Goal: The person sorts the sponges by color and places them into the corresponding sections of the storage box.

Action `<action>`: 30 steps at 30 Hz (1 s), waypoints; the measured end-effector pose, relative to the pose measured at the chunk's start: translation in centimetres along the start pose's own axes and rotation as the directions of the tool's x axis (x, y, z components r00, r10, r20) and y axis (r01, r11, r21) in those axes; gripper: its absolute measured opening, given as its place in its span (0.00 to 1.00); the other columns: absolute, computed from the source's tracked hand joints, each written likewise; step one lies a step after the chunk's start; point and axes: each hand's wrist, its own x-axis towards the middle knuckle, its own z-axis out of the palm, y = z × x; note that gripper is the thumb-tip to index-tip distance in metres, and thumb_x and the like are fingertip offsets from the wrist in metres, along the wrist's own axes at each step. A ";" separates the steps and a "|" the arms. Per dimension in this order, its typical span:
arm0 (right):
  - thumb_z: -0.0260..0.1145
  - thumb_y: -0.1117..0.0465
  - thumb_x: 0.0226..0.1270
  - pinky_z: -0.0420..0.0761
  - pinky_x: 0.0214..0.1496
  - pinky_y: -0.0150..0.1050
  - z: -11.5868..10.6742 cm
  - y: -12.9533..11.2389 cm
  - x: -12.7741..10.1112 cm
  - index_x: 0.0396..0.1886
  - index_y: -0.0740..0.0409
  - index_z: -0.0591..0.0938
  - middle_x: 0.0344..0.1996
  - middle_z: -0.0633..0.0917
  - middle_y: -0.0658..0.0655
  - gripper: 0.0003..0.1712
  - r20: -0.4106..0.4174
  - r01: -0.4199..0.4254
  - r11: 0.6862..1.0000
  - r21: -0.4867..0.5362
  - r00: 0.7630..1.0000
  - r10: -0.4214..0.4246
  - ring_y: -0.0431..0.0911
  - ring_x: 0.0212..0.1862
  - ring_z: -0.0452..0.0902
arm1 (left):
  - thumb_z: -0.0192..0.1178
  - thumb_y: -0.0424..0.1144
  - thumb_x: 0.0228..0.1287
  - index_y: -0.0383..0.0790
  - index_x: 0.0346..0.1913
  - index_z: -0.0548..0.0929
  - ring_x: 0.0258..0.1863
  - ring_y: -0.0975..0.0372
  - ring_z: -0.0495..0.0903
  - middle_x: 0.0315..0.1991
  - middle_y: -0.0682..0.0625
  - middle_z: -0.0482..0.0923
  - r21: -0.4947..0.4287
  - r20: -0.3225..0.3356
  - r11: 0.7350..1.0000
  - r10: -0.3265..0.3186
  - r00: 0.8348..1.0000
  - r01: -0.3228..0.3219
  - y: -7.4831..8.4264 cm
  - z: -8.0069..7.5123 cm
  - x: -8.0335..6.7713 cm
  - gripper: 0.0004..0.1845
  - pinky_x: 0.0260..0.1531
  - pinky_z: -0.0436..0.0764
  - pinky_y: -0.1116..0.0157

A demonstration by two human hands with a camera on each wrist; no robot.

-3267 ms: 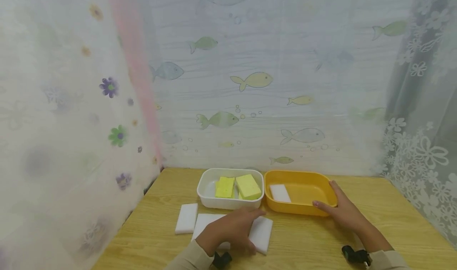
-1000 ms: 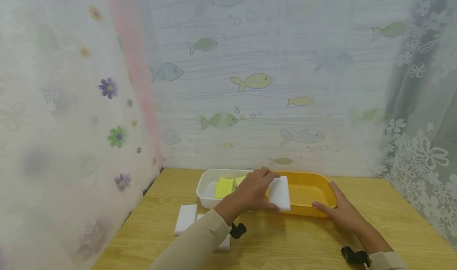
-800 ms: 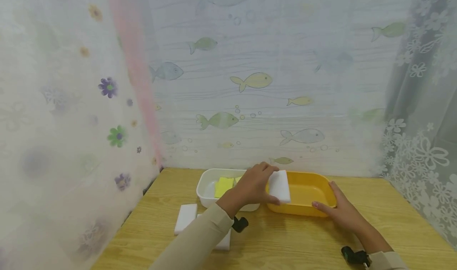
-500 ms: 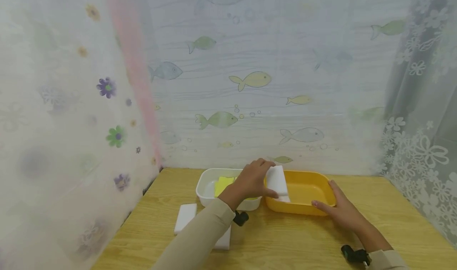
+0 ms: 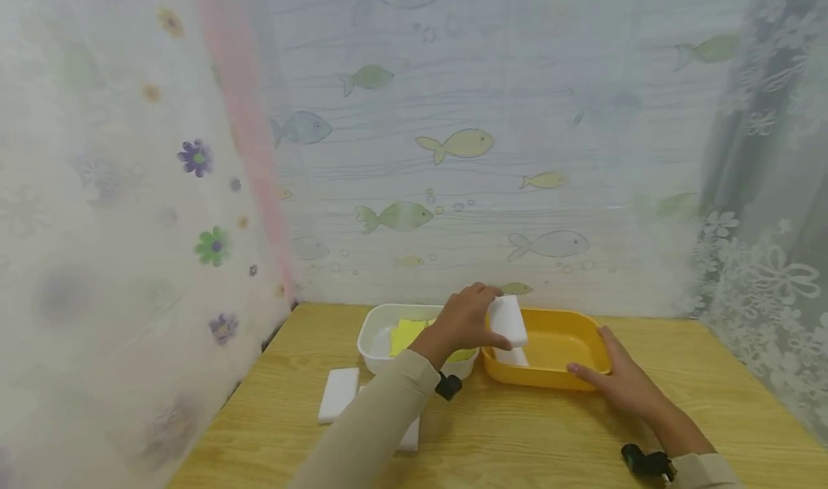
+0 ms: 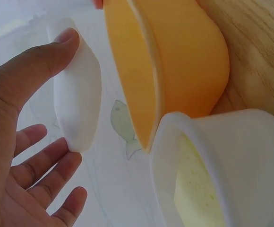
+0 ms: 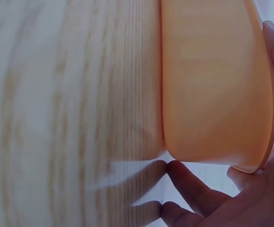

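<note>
My left hand [image 5: 464, 323] pinches a white sponge block [image 5: 507, 320] between thumb and fingertips, above the left end of the orange plastic tub [image 5: 550, 378]. In the left wrist view the block [image 6: 78, 94] is tilted and apart from the tub's rim. Another white sponge [image 5: 515, 358] lies inside the tub, partly hidden beneath the raised one. At the tub's right end, my right hand [image 5: 626, 385] grips the wall, thumb at the near side and fingers round the far side. The right wrist view has the fingertips against the tub's wall [image 7: 212, 85].
A white tub [image 5: 375, 363] with yellow sponges [image 5: 406, 334] stands left of the orange one, partly behind my left arm. Several white sponges, such as the leftmost [image 5: 339, 395], lie on the wooden table [image 5: 517, 431]. Printed curtains [image 5: 453, 187] hang behind and at the sides.
My left hand took a white sponge from the table and carried it up and right to the orange tub, lately rising a little and tilting it. My right hand stays on the tub.
</note>
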 end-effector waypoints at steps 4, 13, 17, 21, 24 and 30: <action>0.66 0.40 0.74 0.49 0.69 0.82 -0.1 0.1 0.0 0.82 0.64 0.29 0.80 0.33 0.77 0.66 -0.002 0.004 1.000 0.014 1.000 -0.004 0.80 0.77 0.35 | 0.79 0.67 0.45 0.50 0.71 0.74 0.51 0.61 0.78 0.62 0.54 0.79 0.007 0.009 1.000 -0.015 1.000 0.015 0.3 0.4 0.6 0.50 0.56 0.81 0.59; 0.66 0.39 0.73 0.49 0.69 0.82 0.0 0.2 0.0 0.82 0.63 0.28 0.80 0.33 0.76 0.67 0.007 -0.005 1.000 0.015 1.000 0.005 0.80 0.78 0.35 | 0.80 0.67 0.44 0.49 0.70 0.75 0.52 0.63 0.78 0.61 0.54 0.80 0.037 0.059 0.998 -0.062 0.996 0.060 0.2 1.3 0.6 0.51 0.56 0.80 0.58; 0.66 0.40 0.73 0.49 0.70 0.82 -0.1 0.1 0.0 0.82 0.64 0.29 0.80 0.33 0.76 0.67 0.006 -0.007 1.000 0.007 1.000 0.007 0.80 0.78 0.36 | 0.80 0.67 0.43 0.49 0.69 0.76 0.48 0.63 0.78 0.57 0.54 0.81 0.024 0.060 0.997 -0.069 0.996 0.068 0.1 1.6 0.4 0.50 0.54 0.80 0.59; 0.66 0.40 0.73 0.49 0.70 0.82 -0.1 0.0 0.0 0.82 0.64 0.28 0.80 0.33 0.77 0.67 0.005 -0.010 1.000 0.005 1.000 0.010 0.80 0.77 0.36 | 0.80 0.68 0.42 0.49 0.69 0.76 0.46 0.62 0.78 0.55 0.54 0.81 0.021 0.061 0.997 -0.071 0.996 0.070 0.2 1.9 0.3 0.50 0.52 0.80 0.60; 0.66 0.40 0.74 0.49 0.70 0.82 -0.1 0.0 0.0 0.82 0.64 0.28 0.80 0.33 0.77 0.67 0.008 -0.015 1.000 0.003 1.000 0.015 0.80 0.77 0.36 | 0.80 0.68 0.42 0.49 0.69 0.76 0.46 0.62 0.78 0.55 0.54 0.81 0.017 0.068 0.997 -0.074 0.995 0.073 0.3 2.0 0.3 0.51 0.53 0.81 0.60; 0.65 0.40 0.74 0.49 0.70 0.82 -0.2 -0.2 -0.1 0.82 0.64 0.28 0.80 0.33 0.77 0.67 0.010 -0.011 1.000 0.004 1.000 0.011 0.80 0.77 0.36 | 0.78 0.70 0.44 0.49 0.69 0.77 0.46 0.62 0.77 0.54 0.54 0.81 0.017 0.084 0.998 -0.063 0.994 0.061 0.5 2.0 0.4 0.50 0.52 0.81 0.62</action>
